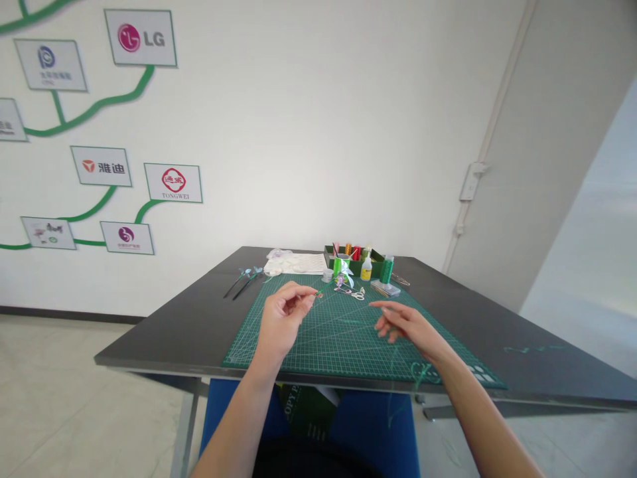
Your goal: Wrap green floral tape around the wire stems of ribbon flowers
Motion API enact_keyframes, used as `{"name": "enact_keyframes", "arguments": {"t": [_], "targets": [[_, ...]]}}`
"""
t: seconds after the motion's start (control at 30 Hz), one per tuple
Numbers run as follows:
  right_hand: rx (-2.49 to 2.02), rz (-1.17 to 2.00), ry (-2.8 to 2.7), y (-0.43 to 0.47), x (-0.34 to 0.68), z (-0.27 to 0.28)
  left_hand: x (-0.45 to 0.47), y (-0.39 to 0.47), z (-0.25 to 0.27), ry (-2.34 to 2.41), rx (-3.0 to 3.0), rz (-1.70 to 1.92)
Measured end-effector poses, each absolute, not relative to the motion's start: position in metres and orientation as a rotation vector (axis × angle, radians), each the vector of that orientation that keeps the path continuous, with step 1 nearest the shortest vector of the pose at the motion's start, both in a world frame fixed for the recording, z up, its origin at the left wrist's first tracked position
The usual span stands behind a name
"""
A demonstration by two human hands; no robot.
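My left hand is raised over the near half of the green cutting mat. Its thumb and forefinger are pinched on a small green and brownish piece, too small to name for certain. To the right, my right hand hovers above the mat with the forefinger stretched out and the other fingers loosely bent apart. I see nothing clearly held in it. Thin green thread hangs in loose loops below that hand, past the table's front edge; where it leads is unclear.
White-handled scissors, a glue bottle, a green thread spool and a green box of spools stand at the back. Two dark stems with bluish petals lie left. White sheets lie behind. Thread scraps lie right.
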State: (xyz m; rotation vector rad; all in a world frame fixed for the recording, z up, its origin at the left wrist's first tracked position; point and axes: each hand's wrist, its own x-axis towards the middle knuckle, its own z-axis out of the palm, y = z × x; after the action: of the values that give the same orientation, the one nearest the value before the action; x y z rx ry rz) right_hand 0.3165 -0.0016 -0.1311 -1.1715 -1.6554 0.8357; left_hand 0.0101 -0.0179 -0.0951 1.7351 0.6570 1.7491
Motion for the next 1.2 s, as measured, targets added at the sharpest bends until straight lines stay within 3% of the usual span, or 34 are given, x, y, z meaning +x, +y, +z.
{"name": "enact_keyframes", "arguments": {"t": [0.13, 0.23, 0.33, 0.5, 0.63, 0.87, 1.2], "targets": [[-1.369, 0.425, -1.463, -0.009, 0.321, -0.121, 0.012, -0.024, -0.095, 0.667, 1.762, 1.756], [-1.377, 0.317, -1.468, -0.035, 0.289, -0.118, 0.016, -0.032, -0.095, 0.681, 1.796, 1.760], [-1.226, 0.357, -1.572, -0.061, 0.237, -0.117, 0.018, -0.039, -0.092, 0.700, 1.839, 1.770], [-0.876, 0.834, -1.679, -0.081, 0.175, -0.116, 0.014, -0.049, -0.089, 0.731, 1.908, 1.807], [-0.858, 1.030, -1.619, -0.091, 0.165, -0.113, 0.011, -0.052, -0.089, 0.798, 1.939, 1.839], [-1.012, 0.994, -1.589, -0.112, 0.180, -0.113, 0.013, -0.050, -0.092, 0.853, 2.025, 1.787], [-1.158, 0.683, -2.047, -0.128, 0.207, -0.083, 0.014, -0.045, -0.095, 0.919, 2.195, 1.782]]}}
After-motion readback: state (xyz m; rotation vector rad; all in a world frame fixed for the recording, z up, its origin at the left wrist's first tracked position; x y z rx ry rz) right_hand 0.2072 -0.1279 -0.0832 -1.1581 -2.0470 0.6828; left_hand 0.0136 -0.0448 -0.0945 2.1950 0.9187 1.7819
